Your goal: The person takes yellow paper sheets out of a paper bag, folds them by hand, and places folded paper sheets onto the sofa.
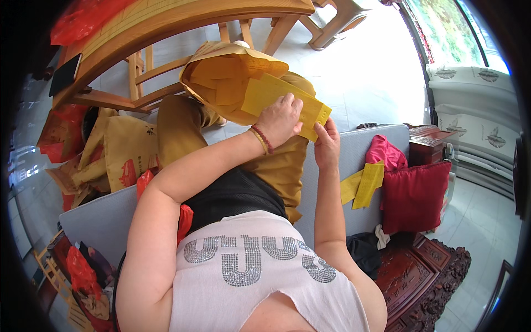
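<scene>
A strip of yellow paper sheets with embossed round marks lies across the mouth of an open brown paper bag. My left hand, with a red and a yellow bracelet at the wrist, has its curled fingers on the middle of the sheets. The thumb and fingers of my right hand pinch their right end. Inside the bag, which stands between my knees, are more folded yellow papers. Two more yellow paper strips lie crossed on the grey seat pad to my right.
A wooden table with a dark tablet or phone at its edge stands ahead. Printed paper bags are at left. A red cushion, pink cloth and carved wooden armrest are at right. A plastic stool stands beyond.
</scene>
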`<state>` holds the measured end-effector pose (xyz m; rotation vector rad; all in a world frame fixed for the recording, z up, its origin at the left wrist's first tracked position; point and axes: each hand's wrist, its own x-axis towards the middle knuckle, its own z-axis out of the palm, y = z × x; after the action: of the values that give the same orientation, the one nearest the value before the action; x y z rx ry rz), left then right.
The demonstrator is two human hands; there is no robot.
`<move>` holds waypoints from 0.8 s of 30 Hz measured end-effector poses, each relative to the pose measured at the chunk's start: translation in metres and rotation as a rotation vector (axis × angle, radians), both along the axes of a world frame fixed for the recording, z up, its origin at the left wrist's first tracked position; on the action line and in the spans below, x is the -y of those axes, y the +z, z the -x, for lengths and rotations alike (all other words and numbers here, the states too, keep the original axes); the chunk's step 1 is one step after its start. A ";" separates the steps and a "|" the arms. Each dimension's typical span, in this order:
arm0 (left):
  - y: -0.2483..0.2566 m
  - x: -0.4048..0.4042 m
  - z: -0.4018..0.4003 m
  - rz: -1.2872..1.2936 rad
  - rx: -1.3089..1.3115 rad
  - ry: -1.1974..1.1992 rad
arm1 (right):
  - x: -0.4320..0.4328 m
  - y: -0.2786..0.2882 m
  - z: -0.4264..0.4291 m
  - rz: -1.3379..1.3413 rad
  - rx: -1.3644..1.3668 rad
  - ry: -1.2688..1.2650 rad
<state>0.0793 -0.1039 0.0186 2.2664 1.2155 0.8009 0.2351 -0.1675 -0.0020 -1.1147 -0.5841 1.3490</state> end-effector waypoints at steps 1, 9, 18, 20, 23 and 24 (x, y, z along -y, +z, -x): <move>-0.003 0.000 0.000 -0.019 0.000 -0.013 | 0.000 -0.001 0.000 0.002 -0.008 -0.006; -0.015 -0.006 0.003 -0.060 -0.051 -0.061 | 0.000 -0.003 -0.001 0.002 -0.054 -0.012; -0.020 -0.008 0.005 -0.036 0.031 -0.075 | -0.004 -0.003 -0.002 0.013 -0.031 0.007; -0.021 -0.009 0.006 -0.036 0.037 -0.075 | -0.003 -0.004 -0.002 0.010 -0.041 0.011; -0.016 -0.009 0.008 -0.010 0.017 -0.101 | -0.002 -0.007 -0.003 0.002 -0.061 0.018; -0.006 -0.006 0.009 0.008 0.032 -0.071 | -0.002 -0.006 -0.003 0.004 -0.061 0.017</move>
<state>0.0708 -0.0979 0.0122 2.2682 1.1157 0.8013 0.2379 -0.1660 -0.0081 -1.0699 -0.5483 1.3945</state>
